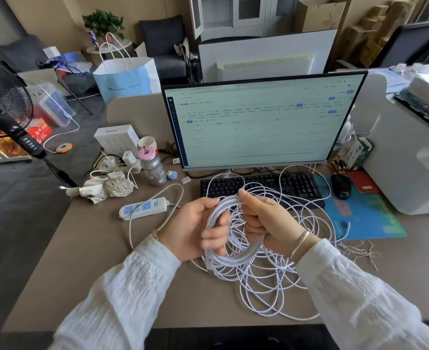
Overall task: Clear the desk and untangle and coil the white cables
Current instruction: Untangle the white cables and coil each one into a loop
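Both hands grip one white coil [233, 251] just before the keyboard [261, 186]: left hand [195, 226] pinching its left side, right hand [266, 223] its top. Loose cable [271, 294] sprawls below, nearer right hand.

Soft, even indoor daylight fills the wide-angle view, with faint shadows under the hands [200, 228] on the desk [87, 274], a washed-out glowing monitor [258, 122], strong fisheye bending at the edges, and slight motion blur on the fingers.
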`<move>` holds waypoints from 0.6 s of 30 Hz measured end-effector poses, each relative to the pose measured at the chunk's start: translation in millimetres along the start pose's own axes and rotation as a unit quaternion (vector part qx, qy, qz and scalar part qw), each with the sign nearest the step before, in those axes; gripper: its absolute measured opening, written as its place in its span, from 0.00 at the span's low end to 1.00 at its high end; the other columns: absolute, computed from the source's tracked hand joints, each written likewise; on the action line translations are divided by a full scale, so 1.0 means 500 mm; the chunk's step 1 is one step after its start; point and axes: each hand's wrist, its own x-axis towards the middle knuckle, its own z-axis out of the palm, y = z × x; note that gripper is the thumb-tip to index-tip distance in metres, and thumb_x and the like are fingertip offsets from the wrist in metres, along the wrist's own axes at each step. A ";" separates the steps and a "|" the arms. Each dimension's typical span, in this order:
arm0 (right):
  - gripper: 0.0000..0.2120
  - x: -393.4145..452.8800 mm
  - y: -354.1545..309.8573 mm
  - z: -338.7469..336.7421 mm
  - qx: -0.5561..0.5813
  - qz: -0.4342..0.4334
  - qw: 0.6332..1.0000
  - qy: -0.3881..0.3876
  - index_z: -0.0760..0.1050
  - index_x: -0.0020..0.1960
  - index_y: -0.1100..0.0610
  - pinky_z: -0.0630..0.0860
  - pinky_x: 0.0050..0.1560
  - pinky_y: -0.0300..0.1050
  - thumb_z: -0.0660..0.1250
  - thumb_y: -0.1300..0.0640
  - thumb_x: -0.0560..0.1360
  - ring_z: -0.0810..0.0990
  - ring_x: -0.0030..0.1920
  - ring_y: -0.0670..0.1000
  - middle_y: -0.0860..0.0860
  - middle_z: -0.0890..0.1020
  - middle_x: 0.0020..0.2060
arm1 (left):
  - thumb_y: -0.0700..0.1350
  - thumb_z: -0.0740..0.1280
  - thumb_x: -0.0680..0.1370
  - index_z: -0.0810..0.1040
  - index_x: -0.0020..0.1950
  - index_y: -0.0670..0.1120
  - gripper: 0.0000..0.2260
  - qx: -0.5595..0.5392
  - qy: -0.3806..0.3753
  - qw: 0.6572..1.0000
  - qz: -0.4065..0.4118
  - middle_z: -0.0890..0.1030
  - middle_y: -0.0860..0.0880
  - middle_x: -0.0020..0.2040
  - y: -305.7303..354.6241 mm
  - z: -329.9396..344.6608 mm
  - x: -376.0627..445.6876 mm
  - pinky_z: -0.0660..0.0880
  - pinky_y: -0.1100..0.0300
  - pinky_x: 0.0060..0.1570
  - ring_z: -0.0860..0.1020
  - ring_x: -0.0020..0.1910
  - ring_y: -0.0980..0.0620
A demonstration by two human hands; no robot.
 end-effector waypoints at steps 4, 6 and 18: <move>0.23 0.023 0.029 -0.024 0.003 0.014 0.999 -0.045 0.74 0.40 0.59 0.75 0.38 0.44 0.57 0.40 0.78 0.69 0.28 0.51 0.52 0.71 0.28 | 0.58 0.58 0.79 0.64 0.29 0.48 0.21 0.005 0.075 0.997 0.006 0.59 0.55 0.17 0.014 -0.001 0.004 0.53 0.66 0.19 0.52 0.17 0.58; 0.28 0.030 0.052 -0.048 -0.051 0.053 0.995 -0.065 0.77 0.54 0.61 0.76 0.54 0.48 0.51 0.38 0.79 0.82 0.42 0.53 0.54 0.83 0.42 | 0.58 0.58 0.78 0.62 0.29 0.49 0.21 0.010 0.106 0.993 0.045 0.59 0.56 0.17 0.034 -0.006 -0.007 0.51 0.66 0.18 0.53 0.16 0.59; 0.14 -0.008 0.099 -0.222 -0.381 0.063 0.922 0.020 0.81 0.43 0.60 0.75 0.54 0.57 0.68 0.49 0.75 0.79 0.36 0.52 0.52 0.83 0.34 | 0.58 0.56 0.80 0.62 0.29 0.51 0.22 -0.008 0.232 0.944 0.233 0.49 0.54 0.22 0.146 -0.071 -0.148 0.49 0.66 0.18 0.47 0.19 0.54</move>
